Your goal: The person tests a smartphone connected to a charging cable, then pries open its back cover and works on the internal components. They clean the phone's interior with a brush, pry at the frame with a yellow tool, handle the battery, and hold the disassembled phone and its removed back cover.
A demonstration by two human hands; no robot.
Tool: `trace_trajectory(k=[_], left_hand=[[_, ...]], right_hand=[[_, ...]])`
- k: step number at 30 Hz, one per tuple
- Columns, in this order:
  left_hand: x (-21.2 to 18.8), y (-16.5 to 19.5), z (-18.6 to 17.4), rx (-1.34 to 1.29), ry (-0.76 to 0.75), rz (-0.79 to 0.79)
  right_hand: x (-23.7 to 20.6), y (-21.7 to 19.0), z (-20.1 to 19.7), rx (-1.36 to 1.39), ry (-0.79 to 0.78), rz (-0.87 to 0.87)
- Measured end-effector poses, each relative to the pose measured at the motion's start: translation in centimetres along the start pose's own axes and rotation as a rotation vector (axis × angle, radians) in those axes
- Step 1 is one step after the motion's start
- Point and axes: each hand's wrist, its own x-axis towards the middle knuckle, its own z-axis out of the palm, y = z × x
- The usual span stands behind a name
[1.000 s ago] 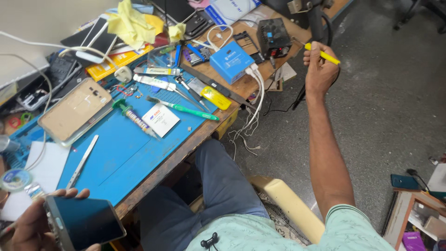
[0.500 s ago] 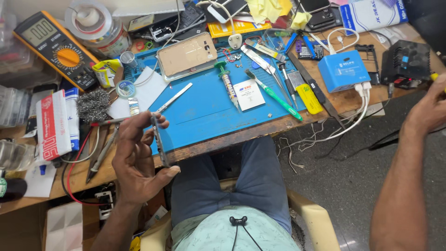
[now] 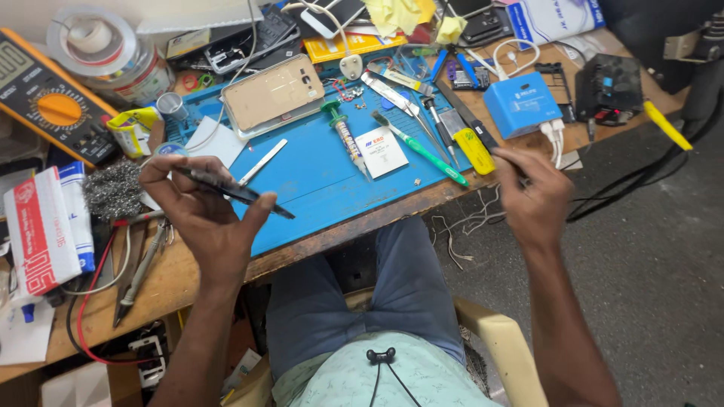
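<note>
Two hands (image 3: pixel 204 218) — one syringe (image 3: pixel 348 140) (green-capped).

a worn wooden desk (image 3: pixel 188 279) runs across the upper left, its edge chipped and its top crowded with clutter. a blue work mat (image 3: pixel 317 188) covers its middle. to the right lies a grey concrete floor (image 3: pixel 648 249), speckled and dull, with black cables (image 3: pixel 641 188) trailing over it. below, the cream plastic arm of a chair (image 3: pixel 505 347) shows. a strip of pale wall (image 3: pixel 30 15) sits at the top left corner. the light is even and soft, throwing weak shadows.
</note>
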Motion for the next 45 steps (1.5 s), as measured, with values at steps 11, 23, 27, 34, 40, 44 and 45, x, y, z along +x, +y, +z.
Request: trace_trajectory(k=[11, 23, 27, 34, 40, 44, 45], left_hand=[[-1.3, -2.5, 0.5, -0.119, 0.229, -0.053], [-1.8, -1.1, -1.0, 0.179, 0.193, -0.136], [-1.6, 0.0, -1.9, 0.121, 0.155, -0.098], [-1.7, 0.9, -3.4, 0.057, 0.136, -0.095], [-1.4, 1.0, -3.7, 0.058, 0.129, -0.116], [-1.3, 0.7, -3.6, 0.047, 0.139, -0.142], [-1.3, 0.6, -3.6, 0.031, 0.138, -0.147]], right_hand=[[7.7, -1.0, 7.4, -0.355, -0.321, -0.283], [9.3, 2.4, 5.1, -0.502, -0.407, -0.364], [9.2, 1.6, 5.9, -0.671, -0.546, -0.278], [11.5, -2.6, 8.0, -0.854, -0.672, 0.032], [12.3, -6.3, 8.6, -0.901, -0.756, 0.185], [13.4, -7.4, 8.7, -0.872, -0.717, 0.104], [13.7, -7.4, 8.6, -0.846, -0.739, 0.065]])
